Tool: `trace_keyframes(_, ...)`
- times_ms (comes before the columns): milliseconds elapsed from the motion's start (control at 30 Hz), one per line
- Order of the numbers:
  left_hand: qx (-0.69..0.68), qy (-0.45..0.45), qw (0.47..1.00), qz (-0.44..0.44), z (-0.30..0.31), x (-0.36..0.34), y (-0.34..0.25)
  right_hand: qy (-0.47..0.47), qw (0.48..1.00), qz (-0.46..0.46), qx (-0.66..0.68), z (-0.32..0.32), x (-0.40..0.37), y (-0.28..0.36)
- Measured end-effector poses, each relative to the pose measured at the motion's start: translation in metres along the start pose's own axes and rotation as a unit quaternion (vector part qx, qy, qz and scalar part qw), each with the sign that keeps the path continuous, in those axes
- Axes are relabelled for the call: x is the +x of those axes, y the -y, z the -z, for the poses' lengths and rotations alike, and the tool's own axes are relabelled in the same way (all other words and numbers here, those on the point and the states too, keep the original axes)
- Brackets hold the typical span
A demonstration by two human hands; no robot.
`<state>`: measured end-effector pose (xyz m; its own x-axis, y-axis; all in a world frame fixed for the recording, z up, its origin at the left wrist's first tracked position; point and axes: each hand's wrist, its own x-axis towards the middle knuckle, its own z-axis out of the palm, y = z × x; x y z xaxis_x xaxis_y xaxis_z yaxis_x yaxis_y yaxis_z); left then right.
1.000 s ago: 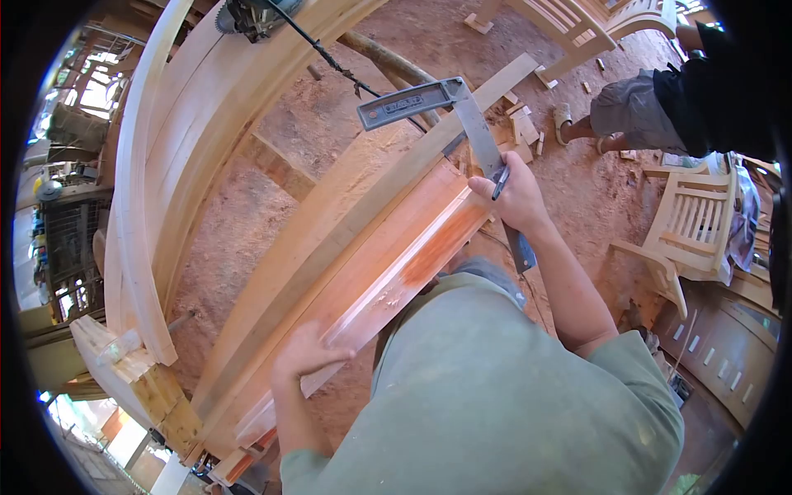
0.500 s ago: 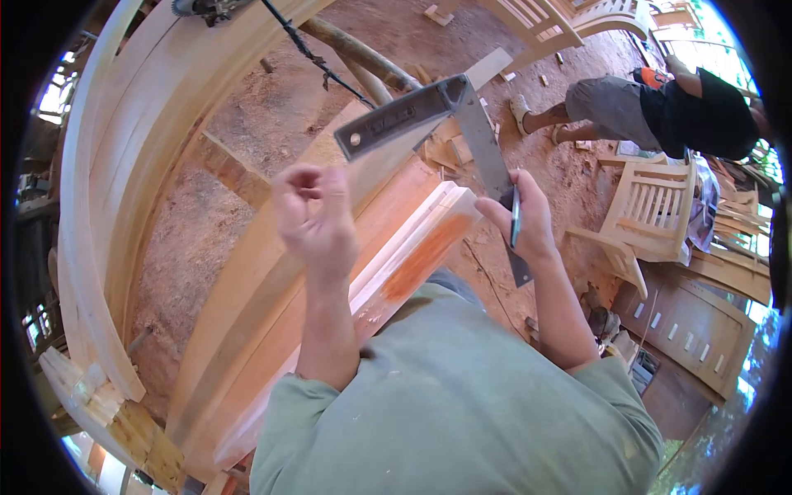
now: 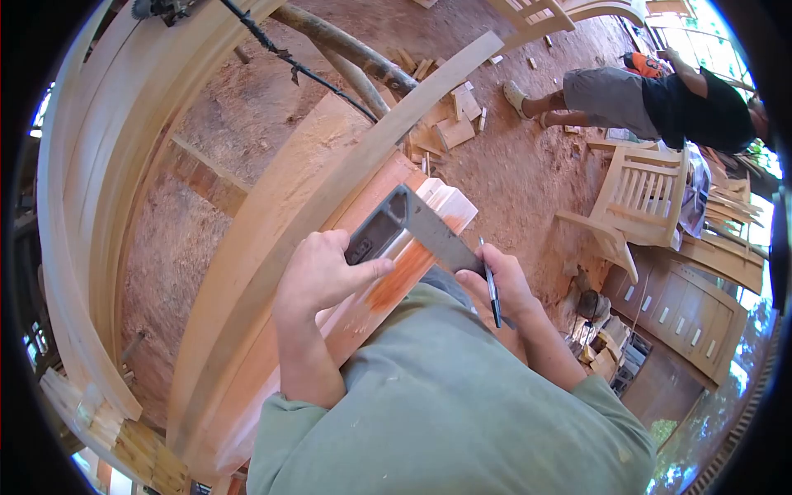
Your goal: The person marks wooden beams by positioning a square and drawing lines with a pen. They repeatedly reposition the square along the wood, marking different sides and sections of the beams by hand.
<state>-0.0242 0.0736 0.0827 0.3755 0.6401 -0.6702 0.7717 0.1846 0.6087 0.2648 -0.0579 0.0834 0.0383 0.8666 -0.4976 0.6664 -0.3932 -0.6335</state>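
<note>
A try square with a dark handle [image 3: 381, 228] and a metal blade [image 3: 441, 239] lies across the top of a pinkish wooden beam [image 3: 351, 320] with an orange-red patch. My left hand [image 3: 322, 276] grips the handle, thumb stretched over the beam. My right hand [image 3: 505, 285] holds the blade's far end, with a pen [image 3: 492, 289] between its fingers. Behind the beam runs a long curved wooden strip [image 3: 363, 157] on wide boards.
Large curved planks [image 3: 107, 190] stand at the left. Poles [image 3: 346, 45] and wood offcuts [image 3: 454, 128] lie ahead. Right are a slatted chair [image 3: 643, 194], a panelled door [image 3: 676, 313], and a person [image 3: 635, 103] in a black shirt and grey shorts.
The square has come down and nearer onto the beam. My left hand, empty before, has taken hold of its handle. My right hand has moved slightly down and left. The view has shifted.
</note>
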Motion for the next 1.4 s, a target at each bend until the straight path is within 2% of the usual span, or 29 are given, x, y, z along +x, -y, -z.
trace_keyframes(67, -0.020, 0.071, 0.997, 0.012, 0.005, -0.003, -0.003, 0.015, 1.000, 0.008, -0.005, 0.000, -0.001, -0.002)
trace_keyframes(100, -0.018, 0.074, 0.997, 0.013, -0.001, 0.000, 0.001, 0.034, 0.999, 0.001, -0.005, 0.002, -0.002, 0.003)
trace_keyframes(167, -0.100, 0.044, 0.990, -0.093, -0.020, 0.009, 0.013, 0.054, 0.999, -0.008, -0.002, 0.002, -0.003, 0.001)
trace_keyframes(267, -0.064, 0.025, 0.993, -0.100, -0.028, 0.014, 0.013, 0.014, 0.998, -0.008, 0.054, 0.003, 0.000, -0.010)
trace_keyframes(333, -0.062, 0.020, 0.992, -0.104, -0.032, 0.016, 0.008, -0.157, 0.961, -0.019, 0.225, 0.008, 0.006, -0.011)
trace_keyframes(367, -0.062, 0.012, 0.992, -0.110, -0.034, 0.017, 0.006, -0.158, 0.961, -0.022, 0.227, 0.012, 0.009, -0.010)
trace_keyframes(467, -0.055, 0.023, 0.994, -0.090, -0.037, 0.021, 0.007, -0.188, 0.931, 0.049, 0.309, 0.023, 0.013, 0.006)
trace_keyframes(500, -0.053, 0.026, 0.994, -0.090, -0.033, 0.020, 0.002, -0.189, 0.930, 0.046, 0.311, 0.024, 0.014, 0.014)
trace_keyframes(567, -0.097, 0.049, 0.994, -0.001, -0.022, 0.016, -0.013, -0.111, 0.940, 0.110, 0.304, 0.023, 0.018, 0.024)
trace_keyframes(600, -0.096, 0.052, 0.994, -0.001, -0.021, 0.017, -0.014, -0.089, 0.937, 0.113, 0.317, 0.018, 0.022, 0.027)
trace_keyframes(633, -0.079, 0.070, 0.994, 0.026, -0.020, 0.018, -0.015, -0.090, 0.937, 0.112, 0.317, 0.016, 0.027, 0.029)
trace_keyframes(700, -0.061, 0.086, 0.993, 0.053, -0.021, 0.018, -0.009, -0.016, 0.953, 0.161, 0.256, 0.014, 0.040, 0.032)
trace_keyframes(767, -0.097, 0.064, 0.992, -0.055, -0.026, 0.013, 0.004, -0.029, 0.945, 0.162, 0.282, 0.005, 0.050, 0.034)
trace_keyframes(867, -0.034, 0.066, 0.996, -0.047, -0.022, 0.011, -0.002, -0.012, 0.953, 0.136, 0.271, 0.005, 0.055, 0.032)
trace_keyframes(967, -0.047, 0.067, 0.995, -0.062, -0.025, 0.015, 0.002, -0.010, 0.949, 0.154, 0.277, 0.011, 0.056, 0.032)
trace_keyframes(1133, -0.059, 0.057, 0.993, -0.083, -0.027, 0.017, 0.005, -0.027, 0.957, 0.264, 0.116, 0.021, 0.064, 0.028)
trace_keyframes(1400, -0.061, 0.073, 0.991, -0.093, -0.028, 0.023, 0.006, -0.036, 0.971, 0.225, 0.078, 0.022, 0.058, 0.036)
